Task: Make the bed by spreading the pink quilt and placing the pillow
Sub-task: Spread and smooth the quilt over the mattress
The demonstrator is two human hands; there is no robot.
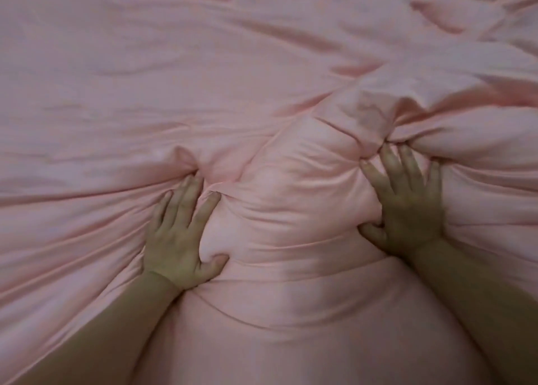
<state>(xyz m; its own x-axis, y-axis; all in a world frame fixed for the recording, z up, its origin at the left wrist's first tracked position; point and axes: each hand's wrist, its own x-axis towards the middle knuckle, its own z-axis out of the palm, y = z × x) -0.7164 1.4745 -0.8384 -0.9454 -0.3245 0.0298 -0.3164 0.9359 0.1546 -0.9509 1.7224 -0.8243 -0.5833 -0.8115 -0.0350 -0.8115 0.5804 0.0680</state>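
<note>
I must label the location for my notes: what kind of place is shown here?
Probably a bedroom, seen from over a bed: a rumpled pink quilt fills the view, and the left hand and right hand press into it.

plain pink quilt [145, 93], no pattern
</note>
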